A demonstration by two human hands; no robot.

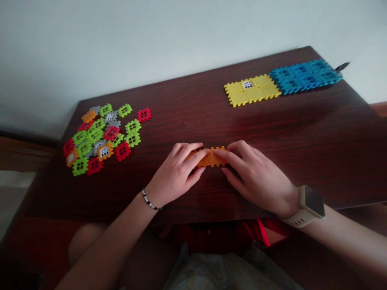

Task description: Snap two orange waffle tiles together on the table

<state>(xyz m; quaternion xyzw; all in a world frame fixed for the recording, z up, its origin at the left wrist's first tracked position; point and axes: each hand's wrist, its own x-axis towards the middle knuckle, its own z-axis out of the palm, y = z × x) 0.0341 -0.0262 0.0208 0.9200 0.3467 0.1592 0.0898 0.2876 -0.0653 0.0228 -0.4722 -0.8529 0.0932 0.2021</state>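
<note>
Two orange waffle-edged plastic building tiles (208,157) lie joined in a strip on the dark wooden table (193,193). My left hand (177,169) presses down on the strip's left part, with its fingers over the tiles. My right hand (252,169) holds the right part, and its fingertips meet the left hand's near the seam. Much of the orange strip is hidden under my fingers.
A loose pile of green, red, grey and orange tiles (101,137) lies at the table's left. A joined yellow panel (252,89) with a window tile and a blue panel (305,76) lie at the far right, near a white wall (90,48).
</note>
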